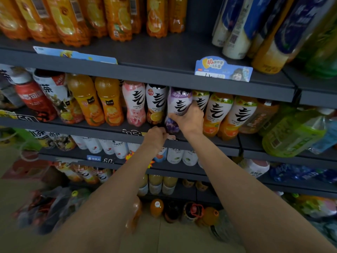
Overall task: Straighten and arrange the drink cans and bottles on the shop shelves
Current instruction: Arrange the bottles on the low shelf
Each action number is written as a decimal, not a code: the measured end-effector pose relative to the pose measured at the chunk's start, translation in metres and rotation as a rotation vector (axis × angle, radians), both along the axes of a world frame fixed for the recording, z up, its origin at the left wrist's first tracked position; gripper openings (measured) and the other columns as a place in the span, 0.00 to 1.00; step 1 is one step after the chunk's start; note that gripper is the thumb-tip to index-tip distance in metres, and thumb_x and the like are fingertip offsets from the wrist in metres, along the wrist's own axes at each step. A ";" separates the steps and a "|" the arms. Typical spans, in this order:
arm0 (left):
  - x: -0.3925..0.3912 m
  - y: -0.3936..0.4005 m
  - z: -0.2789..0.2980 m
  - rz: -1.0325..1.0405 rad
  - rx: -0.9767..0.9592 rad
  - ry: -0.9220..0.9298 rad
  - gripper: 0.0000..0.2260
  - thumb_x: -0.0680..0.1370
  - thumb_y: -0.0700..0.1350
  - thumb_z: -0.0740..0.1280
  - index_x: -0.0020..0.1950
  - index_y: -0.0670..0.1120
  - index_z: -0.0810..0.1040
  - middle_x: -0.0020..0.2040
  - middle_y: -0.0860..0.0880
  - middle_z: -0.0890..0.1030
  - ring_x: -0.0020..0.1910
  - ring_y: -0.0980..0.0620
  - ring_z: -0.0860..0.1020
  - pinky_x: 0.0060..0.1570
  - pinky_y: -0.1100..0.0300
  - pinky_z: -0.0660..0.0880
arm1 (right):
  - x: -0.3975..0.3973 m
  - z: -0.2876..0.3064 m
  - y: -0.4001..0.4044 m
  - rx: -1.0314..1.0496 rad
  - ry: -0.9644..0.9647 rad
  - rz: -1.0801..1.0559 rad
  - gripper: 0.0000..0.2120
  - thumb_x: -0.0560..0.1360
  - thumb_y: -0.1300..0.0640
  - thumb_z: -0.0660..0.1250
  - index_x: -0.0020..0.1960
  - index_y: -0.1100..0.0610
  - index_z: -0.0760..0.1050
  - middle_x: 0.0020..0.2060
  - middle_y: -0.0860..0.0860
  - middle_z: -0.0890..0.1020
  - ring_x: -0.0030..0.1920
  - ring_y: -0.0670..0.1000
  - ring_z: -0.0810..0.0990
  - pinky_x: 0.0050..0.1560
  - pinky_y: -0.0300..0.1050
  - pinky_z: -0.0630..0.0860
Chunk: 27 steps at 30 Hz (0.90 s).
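Right hand (pixel 189 119) grips the purple bottle (pixel 177 106), in its row; left hand (pixel 156 136) is curled at the shelf edge (pixel 109 129) just below. Neighbouring bottles stand aligned; lower shelves look unsorted.

The middle shelf (pixel 91 126) row stood packed, bottles touching side to side, with the upper shelf (pixel 164 75) edge just above their caps. The purple bottle (pixel 179 105) sat forward of its neighbours. Open shelf floor lay above, between the orange bottles (pixel 156 17) and blue-labelled bottles (pixel 235 28).
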<state>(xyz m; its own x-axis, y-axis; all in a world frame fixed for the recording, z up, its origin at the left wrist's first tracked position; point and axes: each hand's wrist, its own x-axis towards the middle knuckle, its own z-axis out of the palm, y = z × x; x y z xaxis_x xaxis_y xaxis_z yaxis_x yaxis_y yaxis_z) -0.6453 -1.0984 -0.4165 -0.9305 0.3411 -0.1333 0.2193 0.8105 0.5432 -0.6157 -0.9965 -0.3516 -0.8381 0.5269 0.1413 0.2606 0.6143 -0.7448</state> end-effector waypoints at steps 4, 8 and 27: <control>-0.002 -0.001 0.001 0.018 0.040 -0.018 0.13 0.79 0.44 0.62 0.55 0.37 0.79 0.54 0.37 0.79 0.57 0.41 0.75 0.51 0.56 0.70 | -0.003 0.001 -0.002 -0.017 0.030 0.019 0.30 0.65 0.54 0.77 0.60 0.64 0.69 0.56 0.59 0.78 0.58 0.57 0.77 0.53 0.44 0.72; -0.003 -0.005 0.000 0.077 0.143 -0.008 0.11 0.77 0.44 0.66 0.48 0.37 0.81 0.46 0.38 0.82 0.50 0.41 0.79 0.43 0.57 0.69 | -0.001 -0.012 -0.010 0.086 -0.069 0.059 0.28 0.67 0.53 0.75 0.59 0.65 0.68 0.55 0.60 0.78 0.55 0.58 0.78 0.48 0.47 0.75; 0.017 -0.020 0.023 0.084 0.230 0.224 0.10 0.77 0.44 0.65 0.54 0.39 0.76 0.54 0.42 0.76 0.50 0.43 0.77 0.49 0.53 0.73 | 0.028 -0.026 -0.005 0.007 -0.241 -0.017 0.13 0.76 0.52 0.65 0.53 0.62 0.77 0.50 0.58 0.81 0.53 0.59 0.79 0.43 0.45 0.72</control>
<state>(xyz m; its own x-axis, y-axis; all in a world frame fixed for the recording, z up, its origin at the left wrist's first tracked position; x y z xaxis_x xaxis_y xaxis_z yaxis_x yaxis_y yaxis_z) -0.6287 -1.1181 -0.3939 -0.9542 0.2590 0.1496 0.2914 0.6923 0.6601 -0.5875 -1.0016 -0.3771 -0.8390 0.5411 -0.0576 0.4407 0.6135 -0.6553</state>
